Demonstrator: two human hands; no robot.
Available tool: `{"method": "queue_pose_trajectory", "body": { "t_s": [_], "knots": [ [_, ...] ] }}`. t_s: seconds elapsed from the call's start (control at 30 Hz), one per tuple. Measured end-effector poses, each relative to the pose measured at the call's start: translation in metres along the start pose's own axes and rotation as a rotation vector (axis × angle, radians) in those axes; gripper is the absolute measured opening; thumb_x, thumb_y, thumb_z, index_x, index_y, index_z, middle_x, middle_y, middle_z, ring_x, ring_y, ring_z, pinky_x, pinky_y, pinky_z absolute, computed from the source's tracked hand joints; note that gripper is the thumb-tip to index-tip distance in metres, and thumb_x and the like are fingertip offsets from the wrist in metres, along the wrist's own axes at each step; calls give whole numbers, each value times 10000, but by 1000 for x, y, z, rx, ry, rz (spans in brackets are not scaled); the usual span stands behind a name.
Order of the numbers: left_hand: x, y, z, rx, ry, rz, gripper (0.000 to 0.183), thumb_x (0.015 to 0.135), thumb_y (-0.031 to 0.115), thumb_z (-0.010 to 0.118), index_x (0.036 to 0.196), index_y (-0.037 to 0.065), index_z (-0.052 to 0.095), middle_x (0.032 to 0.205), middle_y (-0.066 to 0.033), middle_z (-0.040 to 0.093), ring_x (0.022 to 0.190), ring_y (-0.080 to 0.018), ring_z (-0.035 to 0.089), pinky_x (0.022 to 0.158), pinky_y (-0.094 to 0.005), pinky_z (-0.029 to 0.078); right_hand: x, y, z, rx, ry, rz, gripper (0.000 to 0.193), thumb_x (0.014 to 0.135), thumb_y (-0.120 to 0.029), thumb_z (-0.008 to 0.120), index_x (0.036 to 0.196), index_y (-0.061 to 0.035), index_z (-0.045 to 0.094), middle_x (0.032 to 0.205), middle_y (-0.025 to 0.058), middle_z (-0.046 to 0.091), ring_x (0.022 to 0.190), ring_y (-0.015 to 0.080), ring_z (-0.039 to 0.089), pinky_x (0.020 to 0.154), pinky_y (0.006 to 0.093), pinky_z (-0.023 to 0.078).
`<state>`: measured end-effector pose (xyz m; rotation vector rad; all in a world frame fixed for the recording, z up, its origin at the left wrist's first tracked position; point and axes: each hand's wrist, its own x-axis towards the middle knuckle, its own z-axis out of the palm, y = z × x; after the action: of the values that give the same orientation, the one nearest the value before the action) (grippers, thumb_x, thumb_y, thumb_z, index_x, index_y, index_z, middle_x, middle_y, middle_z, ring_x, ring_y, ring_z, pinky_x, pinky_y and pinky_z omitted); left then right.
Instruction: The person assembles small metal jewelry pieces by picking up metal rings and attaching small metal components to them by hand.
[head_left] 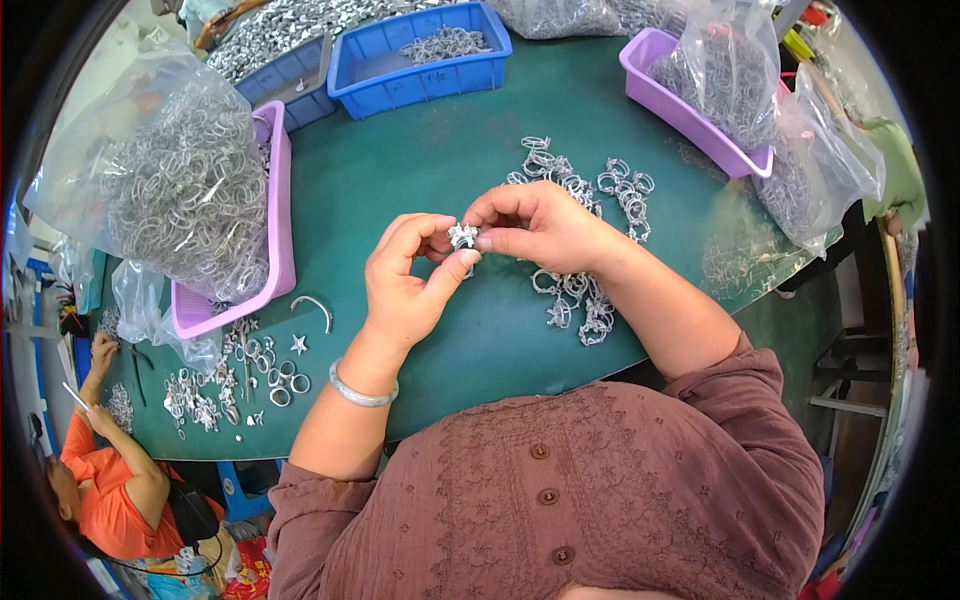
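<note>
Now both hands pinch small silver star-topped ring point(463, 236).

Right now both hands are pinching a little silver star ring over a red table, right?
Not quite: the head view shows the table is green, not red. Both the left hand and right hand do pinch the little silver star ring.

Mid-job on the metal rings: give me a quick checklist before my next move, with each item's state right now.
1. Small silver piece pinched between both hands: ok.
2. Left hand and right hand both in view: ok.
3. Loose ring pile lies right behind the hands: ok.
4. Piece fully seated or closed: cannot tell, too small.
5. Purple tray with bagged rings on the green table: ok.
</note>
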<state>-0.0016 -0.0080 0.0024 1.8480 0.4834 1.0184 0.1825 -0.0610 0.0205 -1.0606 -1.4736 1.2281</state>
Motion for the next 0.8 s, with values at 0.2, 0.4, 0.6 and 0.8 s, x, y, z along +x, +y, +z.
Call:
{"method": "queue_pose_trajectory", "body": {
  "t_s": [0.2, 0.4, 0.6, 0.8],
  "knots": [
    [0, -2, 4, -301, 4, -142, 249, 762, -7, 641, 992, -15, 545, 849, -43, 581, 733, -95, 564, 648, -218, 482, 2, -1, -2, 111, 55, 92, 211, 815, -99, 598, 983, 29, 592, 813, 36, 622, 714, 72, 547, 648, 219, 454],
    [-1, -4, 2, -294, -21, -206, 222, 798, -7, 600, 1009, -18, 532, 870, -35, 588, 753, -83, 562, 681, -211, 477, 2, -7, -3, 211, 61, 242, 235, 836, -142, 585, 986, 39, 592, 790, 42, 618, 675, 83, 560, 606, 215, 459],
    [0, -2, 1, -367, -15, -320, 189, 834, 42, 569, 1013, 0, 526, 852, -25, 577, 711, -76, 537, 633, -196, 448, 2, -3, -5, 303, 47, 258, 239, 840, -122, 568, 1004, 52, 575, 799, 53, 621, 675, 90, 573, 605, 203, 468],
    [0, -3, 0, -441, -2, -384, 149, 835, 49, 574, 975, 6, 544, 824, -14, 582, 694, -65, 537, 605, -191, 440, 2, -3, -6, 357, 31, 250, 255, 838, -87, 551, 1044, 64, 558, 831, 71, 627, 680, 91, 575, 614, 205, 475]
  ]
}}
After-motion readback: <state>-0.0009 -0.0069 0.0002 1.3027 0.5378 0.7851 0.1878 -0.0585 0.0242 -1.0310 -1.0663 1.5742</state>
